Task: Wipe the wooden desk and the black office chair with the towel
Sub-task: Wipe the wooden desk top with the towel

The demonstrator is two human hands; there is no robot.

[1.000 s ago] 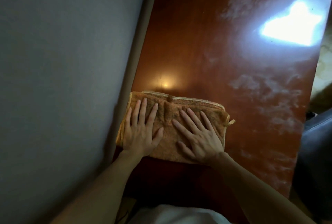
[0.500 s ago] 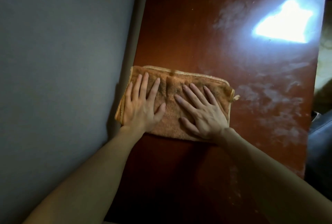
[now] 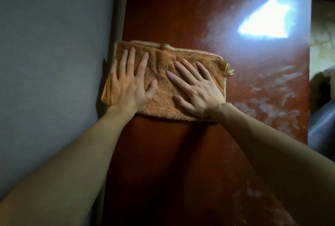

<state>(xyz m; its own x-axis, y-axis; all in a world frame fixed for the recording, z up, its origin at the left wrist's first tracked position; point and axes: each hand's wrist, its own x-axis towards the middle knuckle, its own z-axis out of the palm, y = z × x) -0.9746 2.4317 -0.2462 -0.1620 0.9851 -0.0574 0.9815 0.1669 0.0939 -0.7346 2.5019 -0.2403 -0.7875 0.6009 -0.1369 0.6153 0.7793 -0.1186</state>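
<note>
A grey wall (image 3: 54,62) fills the left side, and a narrow pale strip (image 3: 118,17) runs between it and the left edge of the tabletop. The wooden desk (image 3: 163,8) is reddish brown and glossy.

The orange towel (image 3: 163,77), folded into a flat oblong, lies across the tabletop. Its left end is pushed up against the left edge by the wall, and its right end stops short of the right edge. The left hand (image 3: 126,88) lies flat on the towel's left part, fingers straight and spread, thumb out to the side. The right hand (image 3: 199,89) presses flat on the towel's right part in the same way, its straight fingers slanting toward the left. Neither hand grips the cloth. A small loop tag (image 3: 231,72) sticks out at the towel's far right corner.

Right of the towel, pale dusty smears (image 3: 272,102) cover the wood toward the right edge, and a bright window glare (image 3: 264,22) shines near the far right corner. Beyond the right edge sits a dark padded shape (image 3: 320,127), possibly the office chair.
</note>
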